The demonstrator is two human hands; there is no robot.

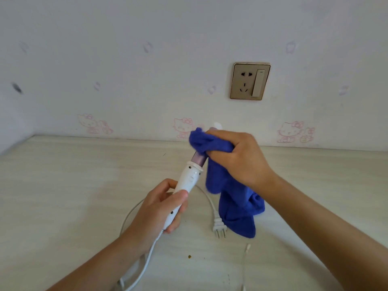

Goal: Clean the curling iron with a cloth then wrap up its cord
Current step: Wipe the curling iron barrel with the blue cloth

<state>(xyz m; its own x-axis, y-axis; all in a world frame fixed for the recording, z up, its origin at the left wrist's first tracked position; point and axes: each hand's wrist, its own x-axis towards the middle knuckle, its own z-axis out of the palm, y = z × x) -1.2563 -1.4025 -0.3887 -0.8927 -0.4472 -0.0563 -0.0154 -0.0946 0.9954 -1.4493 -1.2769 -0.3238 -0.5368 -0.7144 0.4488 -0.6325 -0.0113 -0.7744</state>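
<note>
White cord (pixel 144 263) runs out of frame below my left hand (pixel 159 208), which grips the curling iron (pixel 189 179) handle. Beyond, my right hand (pixel 237 158) clamps the blue cloth (pixel 233 206) around the barrel, hiding most of it.

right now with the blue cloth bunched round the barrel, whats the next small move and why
Probably slide the right hand and its blue microfibre cloth down the purple metal barrel toward the white plastic handle. The cloth covers the upper barrel, leaving the stretch just above the handle bare, and the left hand grips the handle steady. The white three-pin plug lies unplugged on the table.
</note>
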